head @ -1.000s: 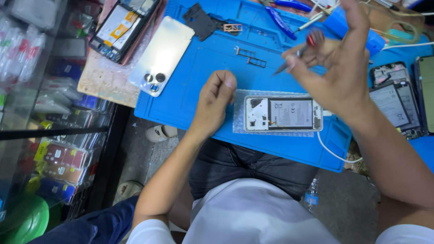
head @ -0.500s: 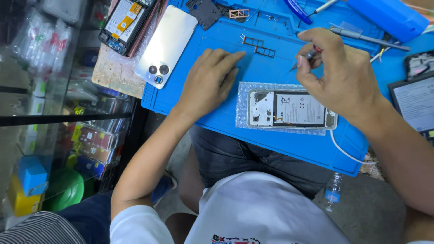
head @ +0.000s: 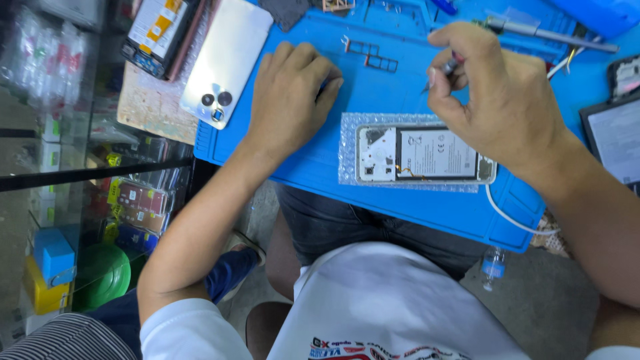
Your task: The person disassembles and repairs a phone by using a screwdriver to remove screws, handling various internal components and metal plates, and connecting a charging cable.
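An opened phone (head: 427, 155) with its back off lies on a sheet of bubble wrap (head: 348, 148) on the blue work mat (head: 400, 200). My right hand (head: 500, 100) hovers just above and behind the phone, pinching a thin metal tool (head: 445, 69) between thumb and fingers. My left hand (head: 290, 97) rests palm down on the mat to the left of the phone, fingers loosely curled, holding nothing. A white cable (head: 513, 217) runs off the phone's right end.
A silver phone back cover (head: 227, 60) and another opened phone (head: 160, 30) lie at the mat's left edge. Small metal frames (head: 373, 57) sit behind my hands. A tablet-like device (head: 617, 137) lies at right. A glass display case (head: 87, 167) stands to the left.
My right hand has come down and closer to the phone while still holding the tool. My left hand has flattened onto the mat. The view has shifted nearer to the mat.
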